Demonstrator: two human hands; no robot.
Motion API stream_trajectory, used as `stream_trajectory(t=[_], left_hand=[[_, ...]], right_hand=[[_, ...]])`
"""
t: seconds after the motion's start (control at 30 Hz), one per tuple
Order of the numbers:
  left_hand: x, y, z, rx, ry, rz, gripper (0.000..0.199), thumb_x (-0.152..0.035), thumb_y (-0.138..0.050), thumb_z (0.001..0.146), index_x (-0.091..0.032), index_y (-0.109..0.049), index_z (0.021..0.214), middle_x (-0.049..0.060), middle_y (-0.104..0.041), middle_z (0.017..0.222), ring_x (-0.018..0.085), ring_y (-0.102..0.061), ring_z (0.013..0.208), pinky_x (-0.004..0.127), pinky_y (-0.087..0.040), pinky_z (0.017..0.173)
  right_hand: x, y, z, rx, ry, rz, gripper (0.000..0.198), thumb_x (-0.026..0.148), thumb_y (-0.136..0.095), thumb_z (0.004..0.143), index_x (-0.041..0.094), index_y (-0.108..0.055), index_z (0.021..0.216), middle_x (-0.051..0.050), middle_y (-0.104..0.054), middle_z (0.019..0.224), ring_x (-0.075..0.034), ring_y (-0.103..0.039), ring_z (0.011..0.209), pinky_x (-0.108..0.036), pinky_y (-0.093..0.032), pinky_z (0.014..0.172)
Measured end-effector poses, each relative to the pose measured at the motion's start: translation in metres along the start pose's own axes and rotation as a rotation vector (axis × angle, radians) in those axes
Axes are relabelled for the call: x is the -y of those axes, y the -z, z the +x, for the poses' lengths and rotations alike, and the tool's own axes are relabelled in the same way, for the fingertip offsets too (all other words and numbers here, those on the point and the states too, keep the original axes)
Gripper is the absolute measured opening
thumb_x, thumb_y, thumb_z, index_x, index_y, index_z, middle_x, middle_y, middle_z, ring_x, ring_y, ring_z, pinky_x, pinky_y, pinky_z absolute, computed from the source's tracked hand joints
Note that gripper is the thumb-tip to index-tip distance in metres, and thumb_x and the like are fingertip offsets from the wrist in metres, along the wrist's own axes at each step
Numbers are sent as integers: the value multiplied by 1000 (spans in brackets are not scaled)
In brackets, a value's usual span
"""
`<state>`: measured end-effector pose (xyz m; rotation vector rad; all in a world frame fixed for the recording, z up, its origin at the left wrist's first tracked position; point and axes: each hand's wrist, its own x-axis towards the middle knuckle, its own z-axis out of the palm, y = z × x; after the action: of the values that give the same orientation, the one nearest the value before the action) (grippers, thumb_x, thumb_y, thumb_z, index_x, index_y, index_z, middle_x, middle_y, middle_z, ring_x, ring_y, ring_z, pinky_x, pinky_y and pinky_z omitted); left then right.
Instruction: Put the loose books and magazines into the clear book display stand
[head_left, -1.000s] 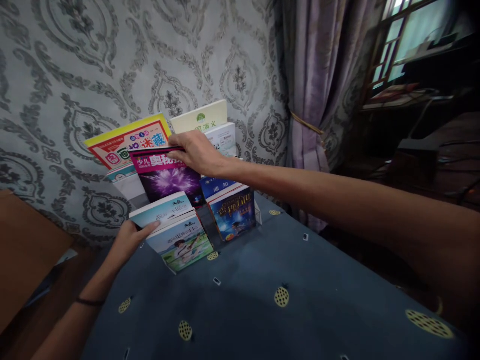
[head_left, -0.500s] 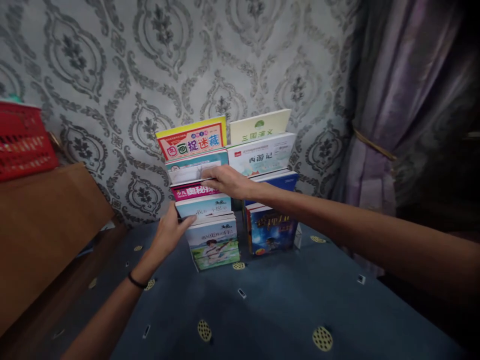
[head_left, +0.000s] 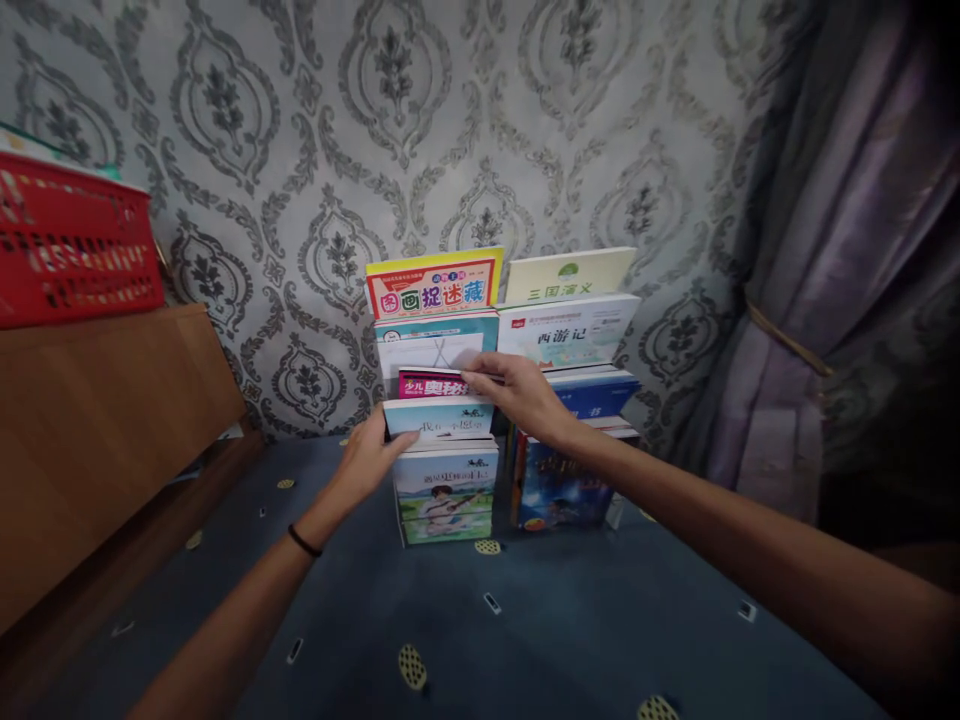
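Two tiered columns of books stand against the patterned wall on a blue cloth (head_left: pixel 525 640). My right hand (head_left: pixel 514 390) grips the top right edge of a magenta book (head_left: pixel 431 386) tucked in the left column. My left hand (head_left: pixel 371 462) presses on the left side of a pale blue book (head_left: pixel 442 418) just below it. In front stands a book with a green cover scene (head_left: pixel 445 496). A yellow and red book (head_left: pixel 435 285) tops the left column. The right column holds a white book (head_left: pixel 566 330) and a dark blue book (head_left: pixel 562 490).
A wooden cabinet (head_left: pixel 105 420) stands at the left with a red plastic basket (head_left: pixel 71 245) on top. A purple curtain (head_left: pixel 847 250) with a tieback hangs at the right. The blue cloth carries small yellow pineapple prints.
The magenta book has gone down into the left column until only its top strip shows. My view has swung left, bringing the cabinet and red basket into sight.
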<state>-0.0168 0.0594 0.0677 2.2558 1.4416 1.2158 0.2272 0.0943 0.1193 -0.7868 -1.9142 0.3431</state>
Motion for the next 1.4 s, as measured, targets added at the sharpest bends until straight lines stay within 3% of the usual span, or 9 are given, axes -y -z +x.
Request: stream_trajectory(t=[0.27,0.47,0.63,0.8,0.87,0.97,1.07,1.17,1.4], left_hand=[[7,-5,0,-15,-5,-91,42,-40,-61,87,-19,-58,123,9,-72,118,29,-67,105,38,-50,87],[9,-8,-4,-45,-8,-118,42,-36,-61,87,-19,-56,125,10,-71,119,29,-66,106,39,-50,89],[15,-7,-3,-102,11,-76,27,-38,-61,87,-18,-58,105,10,-71,103,27,-66,93,37,-49,80],[17,-4,0,-98,26,-55,20,-38,-59,86,-20,-55,95,6,-69,93,24,-64,85,35,-46,75],[17,-3,0,-92,18,-49,20,-38,-57,87,-21,-54,94,7,-69,95,25,-64,87,35,-46,76],[15,-3,0,-91,-3,-10,19,-38,-54,88,-21,-53,95,7,-68,95,25,-64,88,36,-47,78],[15,-4,0,-96,-8,19,19,-39,-53,88,-21,-52,94,7,-66,91,26,-64,88,38,-48,79],[15,-5,0,-98,-9,7,19,-39,-53,88,-21,-52,95,7,-66,93,27,-64,91,39,-49,82],[10,-9,-3,-85,-11,116,23,-37,-47,93,-19,-51,105,13,-67,101,31,-65,99,45,-50,87]], right_hand=[[11,13,29,136,140,-223,23,32,-54,88,18,-66,74,-2,-66,72,-17,-56,70,-29,-40,69],[4,-2,32,281,102,-211,24,32,-53,86,19,-61,68,-2,-61,69,-17,-54,69,-29,-38,68],[-4,-13,28,312,66,-190,19,29,-51,86,19,-61,74,-2,-63,75,-17,-55,72,-29,-38,68],[-11,-17,23,316,63,-193,32,39,-42,91,22,-44,63,2,-47,65,-15,-45,64,-29,-35,64],[-11,-19,19,288,39,-191,35,43,-38,92,24,-38,62,2,-43,64,-16,-44,63,-30,-36,64],[-4,-23,5,175,-7,-148,33,46,-36,93,24,-47,72,-1,-54,72,-20,-54,73,-33,-43,72],[1,-37,-22,-103,-81,-40,36,51,-39,94,21,-57,105,-9,-68,107,-26,-61,104,-39,-46,92],[-2,-57,-53,-341,-208,59,53,56,-40,94,19,-50,129,-16,-61,133,-28,-56,125,-44,-42,107],[-24,-82,-83,-273,-417,45,64,57,-39,93,13,-47,139,-21,-59,139,-33,-55,129,-51,-41,111]])
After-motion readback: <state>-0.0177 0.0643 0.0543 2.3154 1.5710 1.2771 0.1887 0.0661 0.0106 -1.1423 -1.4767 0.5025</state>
